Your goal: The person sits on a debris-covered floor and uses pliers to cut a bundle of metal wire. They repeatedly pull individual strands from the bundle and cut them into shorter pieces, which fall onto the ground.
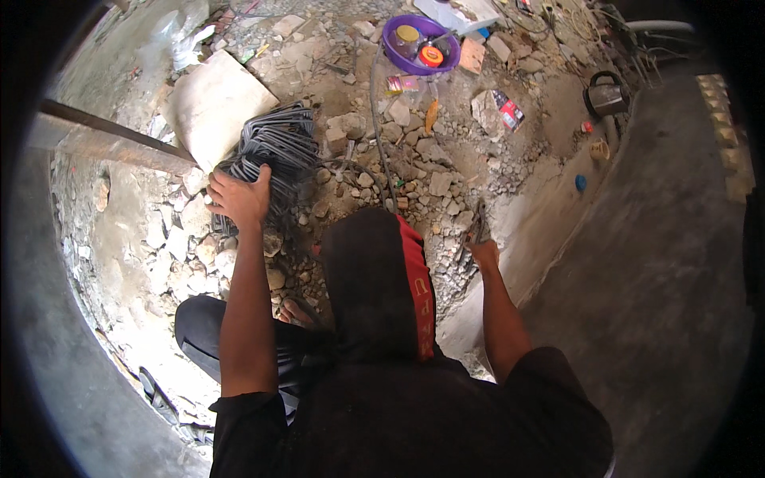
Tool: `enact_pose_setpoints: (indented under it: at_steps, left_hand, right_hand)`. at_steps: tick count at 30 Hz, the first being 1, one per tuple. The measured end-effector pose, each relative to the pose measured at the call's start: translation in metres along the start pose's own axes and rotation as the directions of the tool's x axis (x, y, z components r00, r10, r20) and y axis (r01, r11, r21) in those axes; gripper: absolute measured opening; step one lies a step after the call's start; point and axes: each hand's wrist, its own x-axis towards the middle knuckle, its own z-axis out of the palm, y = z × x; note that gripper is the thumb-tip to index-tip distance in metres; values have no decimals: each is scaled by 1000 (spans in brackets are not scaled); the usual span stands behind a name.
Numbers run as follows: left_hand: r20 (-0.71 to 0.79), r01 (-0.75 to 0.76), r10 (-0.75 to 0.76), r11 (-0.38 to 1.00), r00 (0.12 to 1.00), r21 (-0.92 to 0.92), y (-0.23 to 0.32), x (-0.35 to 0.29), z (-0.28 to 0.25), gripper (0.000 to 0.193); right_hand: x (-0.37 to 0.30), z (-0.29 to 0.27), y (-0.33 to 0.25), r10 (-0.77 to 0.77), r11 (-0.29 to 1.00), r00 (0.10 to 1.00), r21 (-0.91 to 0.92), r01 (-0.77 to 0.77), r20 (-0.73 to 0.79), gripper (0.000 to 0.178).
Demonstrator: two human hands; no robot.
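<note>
My left hand (241, 195) rests on the near left part of a stack of grey bent-wire steel stirrups (280, 137), thumb and fingers curled round some of them. The stack lies on the rubble, its far side against a pale square board (219, 95). Off to the right, low over the ground, my right hand (484, 254) is closed on the handles of dark pincers (480, 219). Their head points away from me. The fingers of that hand are partly hidden.
Broken stones (434, 151) cover the ground. Farther off stands a purple basin (390, 52) holding jars, near a bottle with a red label (508, 111). A wooden beam (119, 143) juts in from the left. A dark kettle (607, 97) sits by the concrete ledge (550, 223) at right.
</note>
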Motion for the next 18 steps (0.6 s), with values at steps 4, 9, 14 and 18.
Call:
enact_pose_setpoints:
  at_steps: [4, 9, 14, 18]
  left_hand:
    - [67, -27, 25, 999, 997, 25, -5, -1, 8, 126]
    - [87, -8, 8, 1000, 996, 7, -5, -2, -10, 127]
    - [82, 9, -3, 997, 997, -70, -3, -11, -17, 122]
    - [91, 39, -31, 995, 995, -87, 3, -5, -18, 123]
  right_hand:
    - [7, 28, 3, -124, 967, 986, 209, 145, -109, 45]
    - [-60, 38, -49, -308, 867, 834, 225, 445, -458, 45]
    - [-127, -58, -125, -527, 553, 659, 372, 746, -537, 29]
    - [-143, -138, -178, -557, 413, 481, 277, 868, -677, 32]
